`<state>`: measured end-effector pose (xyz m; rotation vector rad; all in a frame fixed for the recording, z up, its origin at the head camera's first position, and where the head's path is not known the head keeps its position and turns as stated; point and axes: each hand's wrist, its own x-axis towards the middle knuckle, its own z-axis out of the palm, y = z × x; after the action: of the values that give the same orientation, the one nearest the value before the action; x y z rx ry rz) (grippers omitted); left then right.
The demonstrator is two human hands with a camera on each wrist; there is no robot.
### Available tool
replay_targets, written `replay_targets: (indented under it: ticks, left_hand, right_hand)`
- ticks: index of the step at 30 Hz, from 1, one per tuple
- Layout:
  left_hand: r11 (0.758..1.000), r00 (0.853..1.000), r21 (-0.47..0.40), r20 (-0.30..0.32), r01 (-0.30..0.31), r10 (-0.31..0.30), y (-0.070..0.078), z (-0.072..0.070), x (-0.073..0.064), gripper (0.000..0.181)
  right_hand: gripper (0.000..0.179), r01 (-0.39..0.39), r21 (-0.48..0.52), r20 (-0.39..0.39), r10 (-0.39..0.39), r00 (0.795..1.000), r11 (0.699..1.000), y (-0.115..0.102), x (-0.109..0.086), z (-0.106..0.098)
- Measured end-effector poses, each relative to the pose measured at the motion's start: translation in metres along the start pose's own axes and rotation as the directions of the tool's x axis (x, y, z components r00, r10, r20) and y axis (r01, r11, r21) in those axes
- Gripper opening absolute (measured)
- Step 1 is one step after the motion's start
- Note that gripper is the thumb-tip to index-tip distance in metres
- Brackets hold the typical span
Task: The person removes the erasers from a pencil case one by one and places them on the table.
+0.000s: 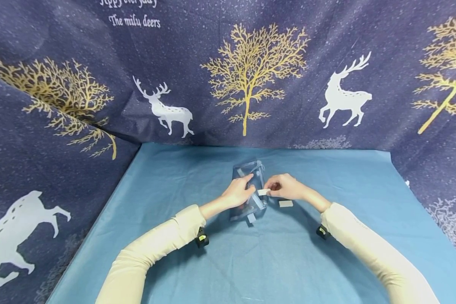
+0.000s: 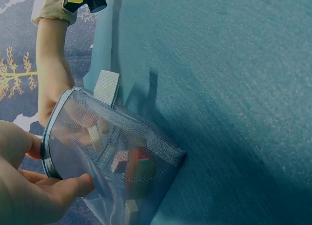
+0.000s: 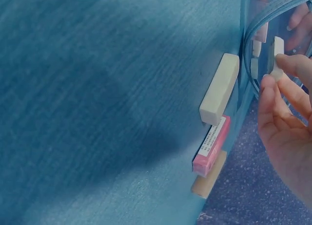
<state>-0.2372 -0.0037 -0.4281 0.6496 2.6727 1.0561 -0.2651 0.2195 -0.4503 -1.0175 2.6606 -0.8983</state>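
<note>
A see-through mesh zip pouch (image 1: 258,202) stands on the blue cloth between both hands. My left hand (image 1: 237,193) grips it at the zipped rim, fingers on either side of the edge in the left wrist view. Between thumb and fingertips my right hand (image 1: 286,187) pinches a small white block (image 3: 278,46), maybe an eraser, at the pouch's mouth. Through the mesh (image 2: 105,178) show several small blocks, one a pale block (image 2: 131,210), and something red and green (image 2: 141,159). The pouch's far inside is blurred.
Near the right hand, a white block (image 3: 222,88), a pink labelled box (image 3: 212,146) and a tan block (image 3: 209,175) lie in a row on the blue cloth (image 3: 122,64). A dark curtain (image 1: 213,105) with deer and trees hangs behind.
</note>
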Motion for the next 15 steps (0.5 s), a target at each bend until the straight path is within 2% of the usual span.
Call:
replay_targets:
  ticks: [6,15]
  left_hand:
    - [1.0,1.0,-0.005,0.004,0.002,-0.002,-0.0007,0.0011,-0.0006,0.054]
    - [1.0,1.0,0.0,-0.004,-0.015,0.015,-0.001,0.0005,0.0004,0.054]
  right_hand:
    - [0.01,0.006,-0.001,-0.019,-0.006,1.0,1.0,0.0008,-0.0025,-0.0007]
    - [0.012,-0.027,0.003,-0.039,0.027,0.999,1.0,0.0029,-0.0066,-0.0031]
